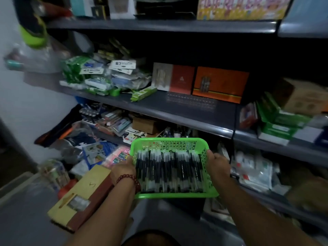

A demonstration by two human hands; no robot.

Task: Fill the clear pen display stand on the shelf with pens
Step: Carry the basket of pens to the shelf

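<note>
- Down at the lower left, a yellow and brown cardboard box lay tilted among loose packets on the bottom level.
- Up on the middle shelf, a messy heap of green and white packets took up the left end, pretty blurry so no reading the labels.
- The person's left hand had hold of the left side of a green basket, fingers curled tight on its rim. A red bead bracelet sat on that wrist.
- The basket was a mesh-sided plastic one, held up in the air in front of the lower shelves, roughly level.
- It was packed with pens, black and clear ones lying side by side in a dense layer, all running front to back.
- The clear pen stand sat on the middle shelf, above and a bit right of the basket, well apart from it. It was see-through and hard to make out, but its rows of slots showed.
- Right behind the stand stood an orange box, with a red and white box just beside it on the left.
- The right hand gripped the basket's right side, fingers wrapped round the rim, thumb up top.
- Far right, green boxes were stacked on the neighbouring shelf.
</note>
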